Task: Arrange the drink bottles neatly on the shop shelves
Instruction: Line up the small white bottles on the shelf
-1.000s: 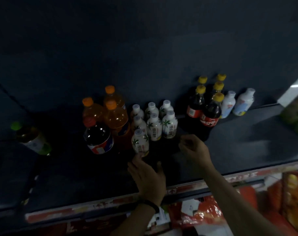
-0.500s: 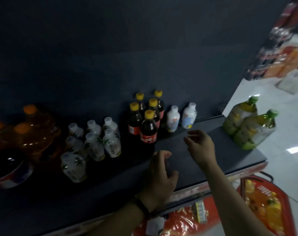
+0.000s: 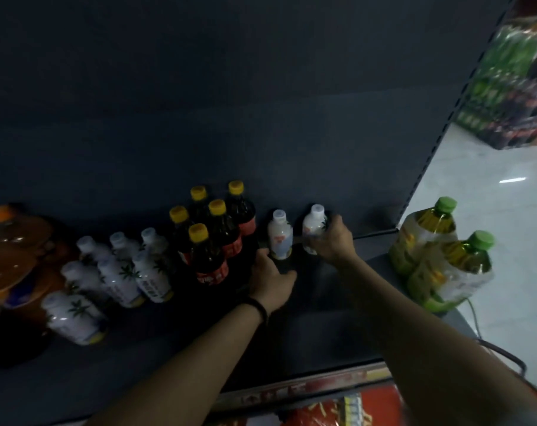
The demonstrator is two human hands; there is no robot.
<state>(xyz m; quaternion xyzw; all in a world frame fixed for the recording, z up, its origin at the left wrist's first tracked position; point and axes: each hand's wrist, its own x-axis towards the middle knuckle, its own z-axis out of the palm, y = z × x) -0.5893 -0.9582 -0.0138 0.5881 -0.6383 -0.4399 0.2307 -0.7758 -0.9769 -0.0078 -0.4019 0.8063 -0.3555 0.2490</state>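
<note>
Dark shelf [image 3: 338, 333] seen from above, with both of the person's bare forearms reaching in from the lower edge; light is dim and the left part is blurred.

Left hand [image 3: 270, 279], a dark band on its wrist, is at the foot of the left white bottle [image 3: 280, 235]; its fingers curl round the bottle's base, clamped on it, though the fingertips are hidden behind the bottle.

Right hand [image 3: 331, 241] wraps the right white bottle [image 3: 313, 226] from the right side; fingers closed round the body, thumb low on the front; the cap stands clear above the hand.

Both white bottles stand upright near the back panel [image 3: 261, 103], just beside each other with a small gap between them.

Directly left of them, five dark bottles [image 3: 209, 259] with yellow caps and red labels stand close together in a cluster; the front one is nearest the shelf edge.

Further left, small white palm-print bottles [image 3: 119, 272] in rough rows; one stands apart in front.

At far left, large orange bottles [image 3: 18, 241], blurred.

On the right end of the shelf, two green-capped bottles [image 3: 439, 250] of yellow liquid, touching each other, well apart from the right hand.

Along the shelf's front runs a red price strip [image 3: 307, 392]; beyond the shelf end, a pale floor [image 3: 476, 195].
</note>
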